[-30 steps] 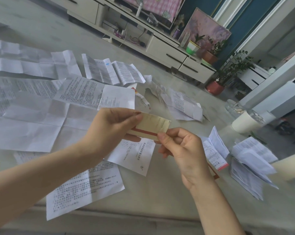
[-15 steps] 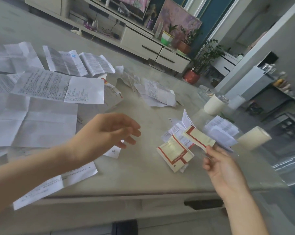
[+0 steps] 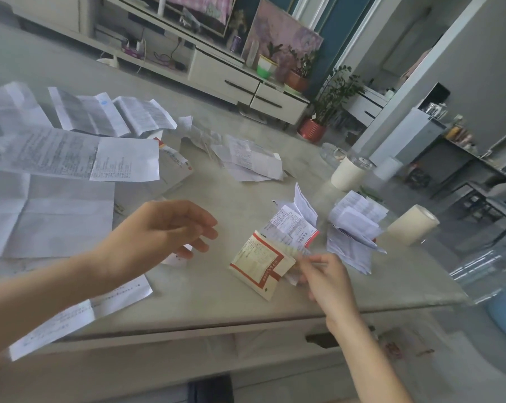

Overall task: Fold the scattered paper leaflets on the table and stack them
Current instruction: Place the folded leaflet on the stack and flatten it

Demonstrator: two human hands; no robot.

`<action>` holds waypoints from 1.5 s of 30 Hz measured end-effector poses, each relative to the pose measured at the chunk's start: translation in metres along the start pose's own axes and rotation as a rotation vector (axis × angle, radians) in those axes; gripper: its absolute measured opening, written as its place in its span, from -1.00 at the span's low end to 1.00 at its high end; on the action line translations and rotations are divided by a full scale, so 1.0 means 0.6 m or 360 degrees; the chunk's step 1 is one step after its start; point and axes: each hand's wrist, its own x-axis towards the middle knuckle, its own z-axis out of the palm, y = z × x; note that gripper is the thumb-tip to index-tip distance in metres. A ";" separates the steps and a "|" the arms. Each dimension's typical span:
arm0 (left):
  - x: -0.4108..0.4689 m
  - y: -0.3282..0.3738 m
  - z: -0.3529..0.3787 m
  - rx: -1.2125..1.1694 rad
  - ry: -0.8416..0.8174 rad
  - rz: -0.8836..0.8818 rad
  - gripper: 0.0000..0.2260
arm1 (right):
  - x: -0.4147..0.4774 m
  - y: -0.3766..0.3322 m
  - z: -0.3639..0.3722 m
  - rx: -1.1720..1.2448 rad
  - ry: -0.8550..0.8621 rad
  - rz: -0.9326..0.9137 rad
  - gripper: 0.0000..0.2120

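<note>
Paper leaflets (image 3: 123, 159) are lying scattered over the left and far parts of the pale, stone-look table (image 3: 231, 301) — thin white sheets printed in small grey text, most opened flat and showing grid creases. One large sheet (image 3: 51, 216) is lying toward the left, creased into rectangles. A long narrow sheet (image 3: 80, 312) is reaching the near edge under the left forearm.

Right of centre, a folded leaflet (image 3: 259, 264) — cream, squarish, with a red border band — is resting on the table near the front edge. Just behind it a small white leaflet (image 3: 292, 225) with a red strip is standing half open, its flaps fanning upward. Further right a thicker bundle (image 3: 353, 228) of folded sheets is splaying the same way.

The right hand (image 3: 324, 276) is reaching to the cream leaflet's right edge, fingertips meeting the paper. Motion blur is smearing that spot, so I cannot tell whether it is pinching or only touching. The left hand (image 3: 161, 231) is hovering above the table centre, released, fingers loosely curved and gripping nothing.

A cream roll (image 3: 411, 225), cylindrical, is lying at the right edge. A white cup (image 3: 347, 174) is standing farther back.
</note>
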 end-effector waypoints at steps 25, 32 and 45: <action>0.010 -0.016 -0.135 0.1125 0.1010 0.0072 -0.69 | -0.008 -0.282 0.249 0.0209 -0.0951 -0.0353 -0.64; 0.033 -0.020 -0.148 0.1468 0.1011 0.0397 -0.73 | -0.046 -0.300 0.179 0.1056 -0.1358 -0.0172 -0.84; 0.015 0.060 -0.132 0.0015 0.0412 0.0022 -0.82 | -0.038 -0.245 0.160 0.0774 -0.1193 -0.0419 -0.66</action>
